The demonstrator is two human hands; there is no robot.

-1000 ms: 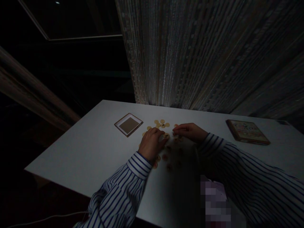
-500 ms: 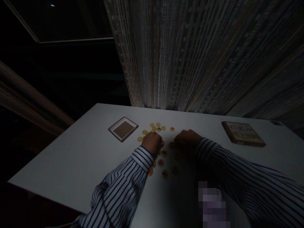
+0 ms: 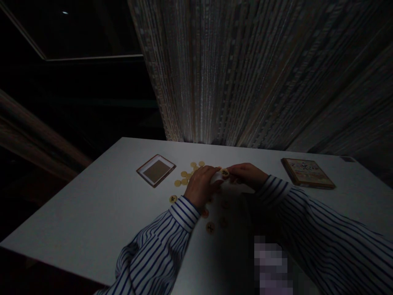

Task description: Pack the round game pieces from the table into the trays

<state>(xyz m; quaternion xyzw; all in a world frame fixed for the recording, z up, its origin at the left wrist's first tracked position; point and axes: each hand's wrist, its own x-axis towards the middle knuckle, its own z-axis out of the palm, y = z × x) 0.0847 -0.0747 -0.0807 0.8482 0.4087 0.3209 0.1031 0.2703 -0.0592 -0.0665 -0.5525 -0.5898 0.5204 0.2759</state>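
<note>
Several round yellow game discs (image 3: 184,177) with dark and red marks lie scattered on a white table (image 3: 92,213). My left hand (image 3: 202,185) and my right hand (image 3: 245,174) meet above the middle of the scatter, both in striped sleeves. Between their fingertips sits one marked disc (image 3: 225,173), pinched by both hands. More discs lie near my left wrist, one of them (image 3: 210,228) with a dark cross mark. The scene is very dim.
A small square brown tray with a pale rim (image 3: 156,170) lies left of the discs. A flat illustrated box (image 3: 307,173) rests at the far right of the table. A ribbed curtain wall (image 3: 245,73) stands behind the table. Darkness lies to the left.
Both hands rose from resting on the discs and came together, now pinching one marked disc between them. The view shifted slightly, so the table sits lower and further left.
</note>
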